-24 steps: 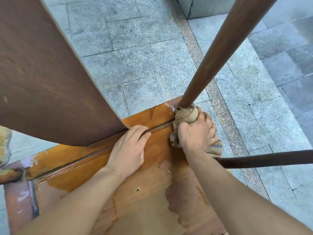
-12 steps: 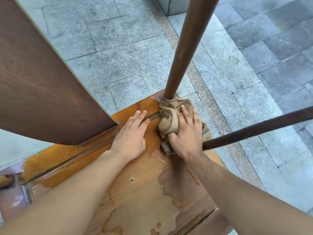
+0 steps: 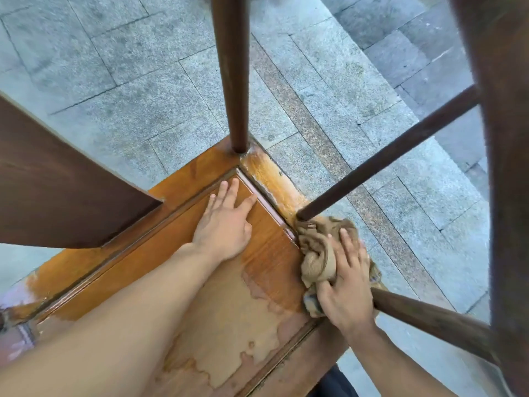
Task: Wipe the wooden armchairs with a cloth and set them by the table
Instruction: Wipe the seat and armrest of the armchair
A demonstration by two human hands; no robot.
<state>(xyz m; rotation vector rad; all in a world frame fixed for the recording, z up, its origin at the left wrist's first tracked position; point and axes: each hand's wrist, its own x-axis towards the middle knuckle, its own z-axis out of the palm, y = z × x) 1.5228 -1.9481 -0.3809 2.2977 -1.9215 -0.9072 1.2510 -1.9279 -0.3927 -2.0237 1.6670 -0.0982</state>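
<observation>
You were looking straight down on the armchair's seat (image 3: 200,296), which filled the lower centre of the view with its long axis running from about 7 o'clock up to 1 o'clock, its far corner pointing toward 1 o'clock. Your left hand (image 3: 226,222) lay flat and open on the seat panel, fingers spread and aimed at that corner. Your right hand (image 3: 346,285) was curled down onto the cloth (image 3: 317,253), a bunched tan rag pressed on the seat's right-hand rail at about 3 o'clock from the left hand.

The cloth sat just at the foot of a slanted spindle (image 3: 386,161) that rose away toward 2 o'clock. A thicker post (image 3: 233,73) stood at the far corner, at 12 o'clock, and another round bar (image 3: 429,322) ran off from beside your right hand toward 4 o'clock. A broad dark wooden member (image 3: 503,167) crossed the right edge of the view; it looked like the armrest, though it was too close and blurred to be sure. A flat dark panel (image 3: 57,196) stood up from the seat's rear rail at 9 o'clock.

Part of the seat shone wet and orange; the nearer part was duller and blotched. Beyond the seat edges lay grey stone paving (image 3: 128,81), open at 11 o'clock and 3 o'clock.
</observation>
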